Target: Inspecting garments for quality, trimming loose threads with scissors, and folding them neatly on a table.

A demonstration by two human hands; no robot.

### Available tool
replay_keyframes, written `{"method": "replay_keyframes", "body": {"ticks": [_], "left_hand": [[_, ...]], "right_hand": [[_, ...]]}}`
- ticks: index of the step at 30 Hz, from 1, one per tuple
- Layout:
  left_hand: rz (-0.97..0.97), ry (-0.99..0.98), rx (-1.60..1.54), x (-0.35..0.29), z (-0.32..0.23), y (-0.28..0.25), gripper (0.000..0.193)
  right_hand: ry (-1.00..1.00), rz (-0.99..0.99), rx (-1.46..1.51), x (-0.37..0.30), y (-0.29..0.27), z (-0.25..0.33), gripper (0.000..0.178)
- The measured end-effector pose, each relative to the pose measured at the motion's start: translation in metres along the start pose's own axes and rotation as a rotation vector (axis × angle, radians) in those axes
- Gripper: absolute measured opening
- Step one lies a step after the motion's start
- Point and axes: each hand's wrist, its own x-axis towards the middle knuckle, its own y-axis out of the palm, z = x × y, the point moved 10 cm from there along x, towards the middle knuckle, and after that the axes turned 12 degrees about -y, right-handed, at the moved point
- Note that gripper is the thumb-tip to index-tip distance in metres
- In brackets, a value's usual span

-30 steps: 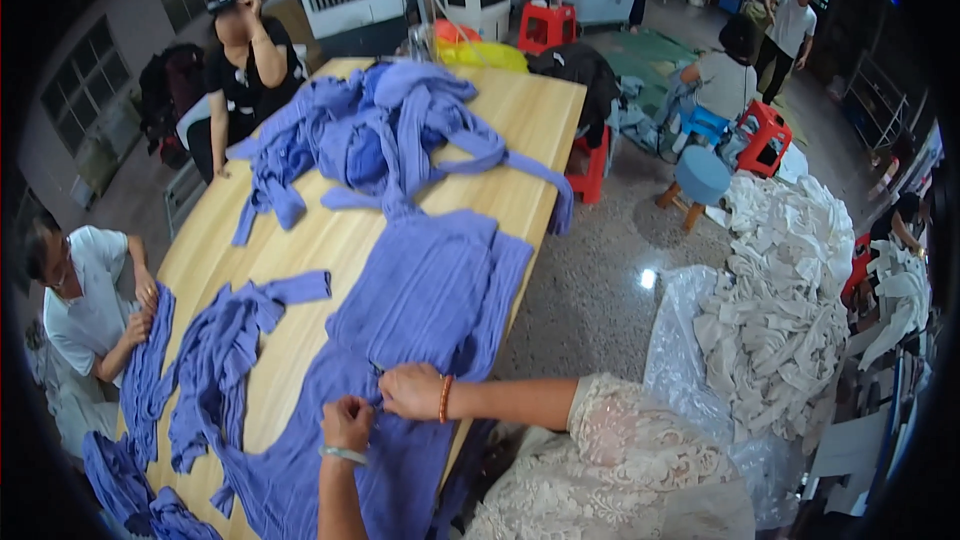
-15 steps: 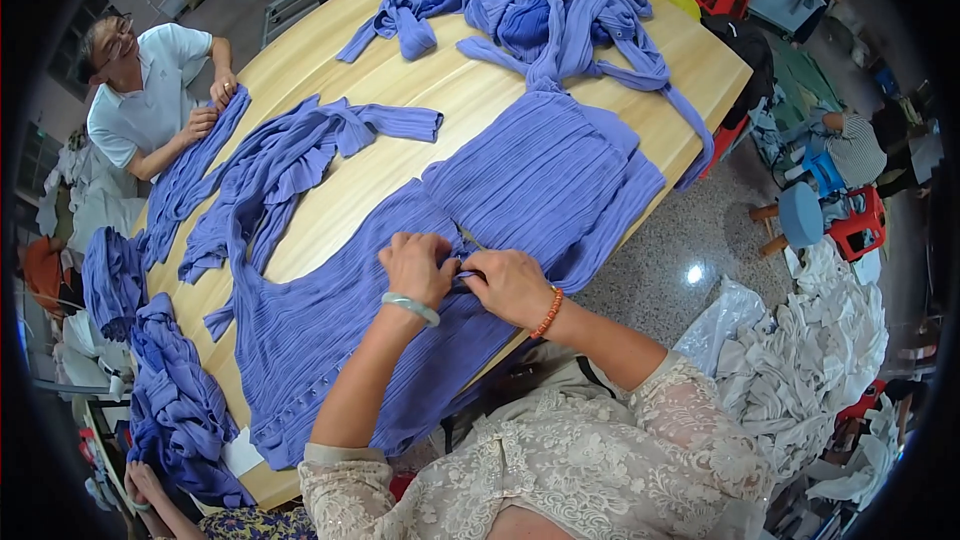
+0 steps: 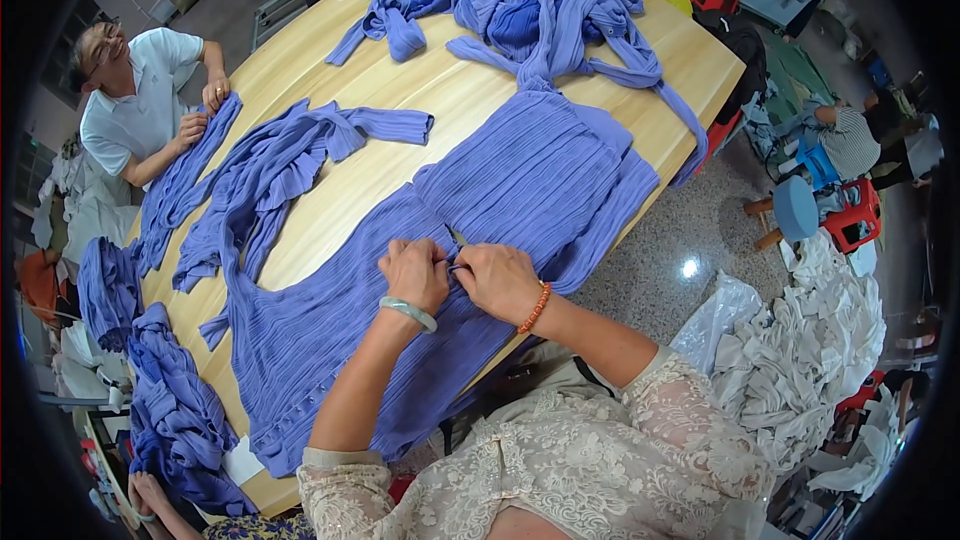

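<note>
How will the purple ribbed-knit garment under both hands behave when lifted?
The purple ribbed-knit garment is probably floppy, as its soft folds suggest. Spread wide across the pale wooden table, it would likely trail rather than roll.

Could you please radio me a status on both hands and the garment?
Left hand, right hand side by side, pinching purple ribbed garment. Garment spread on wooden table. Heaped purple garments beyond; nothing covers the hands.

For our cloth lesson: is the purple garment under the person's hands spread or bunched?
Mostly spread: the purple garment lies broad across the table, gathered where the left hand and right hand pinch it.
</note>
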Motion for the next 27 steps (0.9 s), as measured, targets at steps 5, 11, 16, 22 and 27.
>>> {"method": "replay_keyframes", "body": {"ticks": [5, 11, 16, 22, 27], "left_hand": [[-0.019, -0.024, -0.103, -0.004, 0.006, -0.009, 0.009], [0.006, -0.049, -0.327, 0.012, 0.035, 0.008, 0.012], [-0.015, -0.013, -0.404, 0.010, 0.043, 0.007, 0.009], [0.017, 0.064, -0.526, 0.013, 0.038, 0.010, 0.012], [0.090, -0.077, -0.603, 0.016, 0.044, 0.019, 0.008]], "right_hand": [[-0.008, -0.027, -0.006, 0.002, -0.004, 0.003, 0.016], [-0.025, -0.036, -0.026, 0.000, 0.010, -0.011, 0.015], [-0.006, -0.034, 0.044, 0.002, 0.011, -0.007, 0.018], [0.061, 0.008, 0.029, 0.004, 0.005, -0.010, 0.019], [0.061, 0.050, -0.001, 0.005, 0.004, -0.012, 0.020]]}}
